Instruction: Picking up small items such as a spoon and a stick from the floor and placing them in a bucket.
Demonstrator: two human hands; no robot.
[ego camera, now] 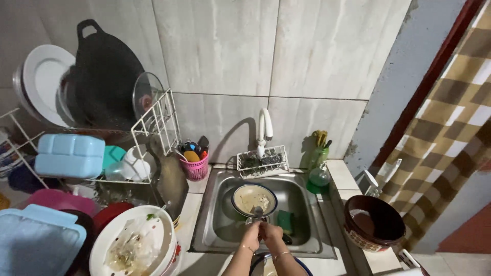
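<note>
Your two hands meet over the near edge of the sink, left hand and right hand pressed together, fingers curled around something small between them; what it is, you cannot tell. One bowl with a dark rim sits in the sink just beyond your hands, dirty inside, a utensil lying in it. One green sponge lies on the sink floor just right of your hands.

Behind the sink: one white tap over a white wire caddy at the back edge. One pink basket of utensils stands at the back left corner of the sink, and one green cup with a clear bottle in front of it at the back right corner.

On the right part of the desk, one brown bowl near the front edge. On the left part, one large white plate with food scraps at the front, stacked on others, with one red bowl behind it. Two pale blue plastic boxes: one on the white dish rack, one at the front left corner. The rack also carries one black wok, one white plate and one glass lid, all standing on edge against the tiled wall. A checked curtain hangs at far right.
</note>
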